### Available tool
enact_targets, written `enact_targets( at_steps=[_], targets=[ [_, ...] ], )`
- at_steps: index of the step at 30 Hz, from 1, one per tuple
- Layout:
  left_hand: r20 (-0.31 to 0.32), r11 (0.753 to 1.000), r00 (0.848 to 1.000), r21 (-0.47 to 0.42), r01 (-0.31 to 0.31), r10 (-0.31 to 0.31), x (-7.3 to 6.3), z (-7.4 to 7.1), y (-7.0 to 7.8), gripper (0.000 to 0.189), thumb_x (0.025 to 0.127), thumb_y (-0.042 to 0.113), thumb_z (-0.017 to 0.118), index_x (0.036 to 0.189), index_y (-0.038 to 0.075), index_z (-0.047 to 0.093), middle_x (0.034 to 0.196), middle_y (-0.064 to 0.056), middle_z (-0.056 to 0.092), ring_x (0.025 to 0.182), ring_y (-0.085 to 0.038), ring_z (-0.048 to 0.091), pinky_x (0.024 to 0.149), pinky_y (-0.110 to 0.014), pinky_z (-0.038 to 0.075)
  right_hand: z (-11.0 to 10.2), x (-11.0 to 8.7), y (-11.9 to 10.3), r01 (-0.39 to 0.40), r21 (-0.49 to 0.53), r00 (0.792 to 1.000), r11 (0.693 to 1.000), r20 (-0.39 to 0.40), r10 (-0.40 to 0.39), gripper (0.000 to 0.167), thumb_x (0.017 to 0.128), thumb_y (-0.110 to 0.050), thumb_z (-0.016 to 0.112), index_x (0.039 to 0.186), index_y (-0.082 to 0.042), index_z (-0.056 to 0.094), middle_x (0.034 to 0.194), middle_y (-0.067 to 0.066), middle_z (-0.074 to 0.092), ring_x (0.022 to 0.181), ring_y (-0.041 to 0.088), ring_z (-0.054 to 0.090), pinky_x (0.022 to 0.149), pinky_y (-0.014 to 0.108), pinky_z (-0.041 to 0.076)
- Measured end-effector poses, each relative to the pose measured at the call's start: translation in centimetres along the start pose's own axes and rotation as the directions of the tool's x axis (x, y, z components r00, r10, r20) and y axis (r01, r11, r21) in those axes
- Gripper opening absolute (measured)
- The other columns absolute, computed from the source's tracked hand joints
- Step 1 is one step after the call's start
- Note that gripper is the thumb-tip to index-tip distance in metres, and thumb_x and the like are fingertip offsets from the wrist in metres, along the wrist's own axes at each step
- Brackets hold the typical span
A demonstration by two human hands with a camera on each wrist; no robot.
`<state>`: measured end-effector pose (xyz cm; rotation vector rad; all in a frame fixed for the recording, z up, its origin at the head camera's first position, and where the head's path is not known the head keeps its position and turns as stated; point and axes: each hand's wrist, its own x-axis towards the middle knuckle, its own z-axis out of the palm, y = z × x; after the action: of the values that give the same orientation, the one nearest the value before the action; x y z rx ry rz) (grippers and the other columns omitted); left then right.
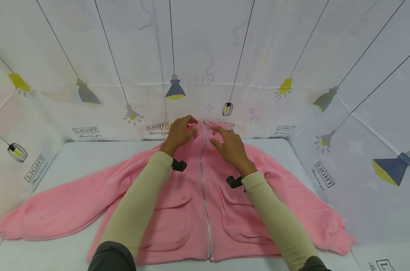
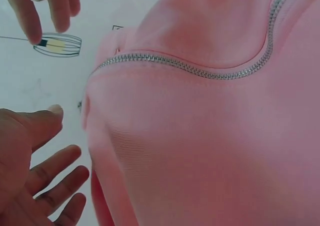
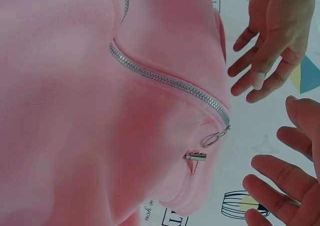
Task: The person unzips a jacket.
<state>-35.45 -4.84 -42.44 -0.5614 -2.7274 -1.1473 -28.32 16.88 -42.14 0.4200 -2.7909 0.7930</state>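
A pink zip-up jacket (image 1: 172, 233) lies spread out front side up, its sleeves stretched to both sides. Down its middle runs a silver zipper (image 1: 203, 177), closed to the collar. At the left side of the collar is my left hand (image 1: 180, 132), fingers parted and slightly bent. Opposite it, my right hand (image 1: 230, 147) hovers by the collar's right side with fingers spread. Both wrist views show the hands apart from the cloth, holding nothing. A metal zipper pull (image 3: 212, 138) and a small silver cord stopper (image 3: 196, 156) show at the collar in the right wrist view.
The jacket rests on a white table (image 1: 90, 158). Behind it and along both sides hangs pale sheeting (image 1: 198, 45) printed with lamps and the word LIGHT. Two flap pockets (image 1: 171, 222) sit on the jacket's front. The left sleeve end (image 1: 10, 224) reaches near the table's left edge.
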Motion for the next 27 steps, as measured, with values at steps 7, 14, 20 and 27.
enact_targets(
  at_steps=[7,14,20,27],
  targets=[
    [0.060,0.998,0.997,-0.030,0.060,-0.058,0.5,0.3,-0.9,0.027,0.103,0.016,0.063,0.129,0.006,0.068,0.138,-0.016,0.069,0.128,-0.036,0.066,0.113,-0.052,0.049,0.6,-0.4,-0.1,-0.021,0.013,0.999,1.000,0.033,0.021,0.048,0.107,-0.039,0.064,0.152,-0.025,0.057,0.131,0.004,0.071,0.116,0.036,0.064,0.098,0.056,0.051],
    [0.112,0.993,0.990,-0.078,0.093,-0.084,1.2,0.3,-1.6,0.024,0.105,0.016,0.061,0.127,0.007,0.067,0.137,-0.016,0.068,0.126,-0.035,0.067,0.113,-0.053,0.047,0.4,-0.7,-0.1,-0.034,-0.013,0.999,0.999,0.017,0.034,0.048,0.106,-0.039,0.066,0.152,-0.027,0.058,0.133,0.005,0.071,0.122,0.036,0.063,0.103,0.057,0.050],
    [0.145,0.981,0.987,-0.175,0.088,-0.063,1.8,0.6,-1.5,0.019,0.105,0.012,0.062,0.123,0.005,0.066,0.132,-0.020,0.066,0.124,-0.036,0.063,0.108,-0.053,0.051,0.0,-0.7,0.0,-0.032,-0.017,0.999,0.999,0.014,0.032,0.049,0.106,-0.035,0.067,0.153,-0.027,0.058,0.135,0.006,0.071,0.128,0.037,0.062,0.106,0.058,0.050],
    [0.147,0.965,0.989,-0.258,0.034,0.005,2.3,1.1,-0.9,0.015,0.101,0.004,0.064,0.114,0.004,0.071,0.127,-0.018,0.070,0.124,-0.035,0.064,0.111,-0.051,0.051,-0.4,-0.5,0.1,-0.032,-0.020,0.999,0.999,0.019,0.032,0.048,0.107,-0.034,0.065,0.153,-0.025,0.057,0.135,0.009,0.071,0.120,0.037,0.064,0.101,0.056,0.050]
  ],
)
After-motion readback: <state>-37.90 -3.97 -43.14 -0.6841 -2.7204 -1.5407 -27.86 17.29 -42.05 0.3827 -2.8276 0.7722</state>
